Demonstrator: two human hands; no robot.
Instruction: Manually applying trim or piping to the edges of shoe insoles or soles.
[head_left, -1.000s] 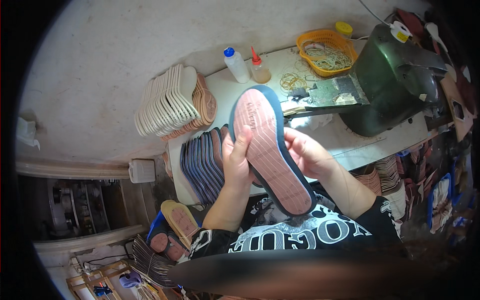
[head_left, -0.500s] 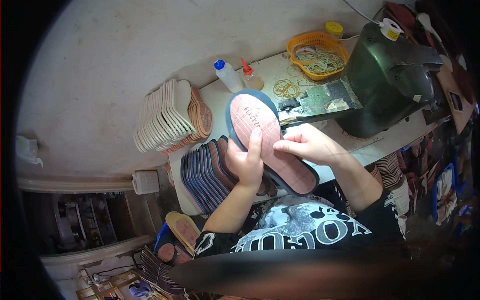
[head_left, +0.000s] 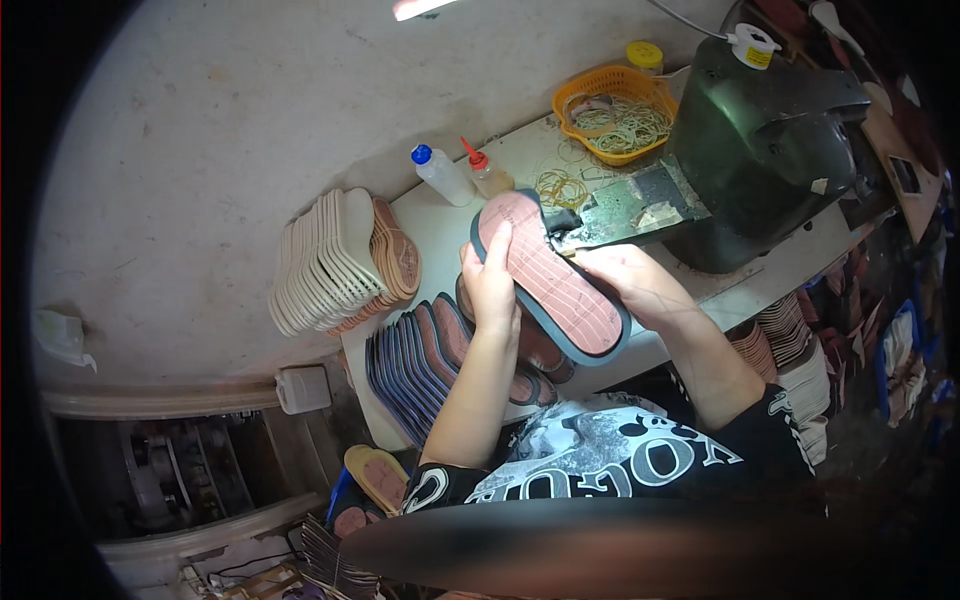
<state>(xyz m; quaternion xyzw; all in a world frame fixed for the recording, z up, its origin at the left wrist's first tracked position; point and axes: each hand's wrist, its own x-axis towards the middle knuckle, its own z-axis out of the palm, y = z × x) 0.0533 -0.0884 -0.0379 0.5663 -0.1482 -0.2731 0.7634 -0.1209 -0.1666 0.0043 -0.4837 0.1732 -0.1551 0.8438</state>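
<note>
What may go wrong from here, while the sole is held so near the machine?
The right hand is close to the machine arm and might get pinched if that moves. The sole in the left hand sits by this arm, so its edge might scuff. The left forearm might knock the row of soles beside it.

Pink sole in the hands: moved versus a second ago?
Yes. Judged against the green machine arm, the pink sole has shifted up the picture, its narrow end now nearer that arm.
</note>
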